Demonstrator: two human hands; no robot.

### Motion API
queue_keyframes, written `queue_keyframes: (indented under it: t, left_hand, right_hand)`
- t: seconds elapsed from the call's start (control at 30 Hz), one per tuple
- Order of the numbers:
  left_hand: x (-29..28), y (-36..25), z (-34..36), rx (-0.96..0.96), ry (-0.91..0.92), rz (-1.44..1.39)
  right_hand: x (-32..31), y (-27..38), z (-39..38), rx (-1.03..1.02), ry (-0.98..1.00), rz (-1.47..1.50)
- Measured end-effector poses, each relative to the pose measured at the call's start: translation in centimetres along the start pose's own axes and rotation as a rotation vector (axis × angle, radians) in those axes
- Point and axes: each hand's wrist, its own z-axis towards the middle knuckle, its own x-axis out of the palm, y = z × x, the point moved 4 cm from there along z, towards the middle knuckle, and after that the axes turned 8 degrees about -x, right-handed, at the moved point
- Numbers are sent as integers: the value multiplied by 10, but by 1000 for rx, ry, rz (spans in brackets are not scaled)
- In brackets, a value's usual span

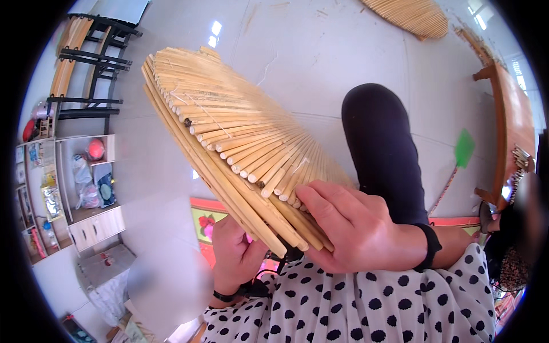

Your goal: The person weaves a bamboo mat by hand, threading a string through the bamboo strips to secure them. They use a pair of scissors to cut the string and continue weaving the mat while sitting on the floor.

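A thick, rounded mat of straw-coloured stalks [246,120] is tilted in front of me. Its upper layer fans out in stalks with cut ends, and longer stalks [214,186] run beneath along its left edge. Loose ends of pale thread [200,108] lie across the top. My right hand [357,226] grips the near right edge, fingers curled over the stalk ends. Low at the near left edge, my left hand [231,251] is closed against the underside; the mat partly hides its fingers.
Another stalk mat [412,17] lies on the pale tiled floor at the far right. A green fly swatter [464,150] and a wooden bench [512,126] are to the right. On the left stand a shelf unit [94,217] and black folded frames [106,63]. My dark-clad knee [380,137] juts forward.
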Motion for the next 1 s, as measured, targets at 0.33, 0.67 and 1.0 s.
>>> queue_keyframes:
  t: [0.33, 0.67, 1.0]
  left_hand:
    - [5, -4, -13, -187, -130, -120]
    - [0, -3, -18, -230, -200, -86]
    - [8, -4, -18, -314, -242, -109]
  right_hand:
    - [-5, -23, 0, -21, -8, 273]
    - [-10, -36, 1, -45, -48, 361]
    - [-10, -34, -6, -92, 3, 282]
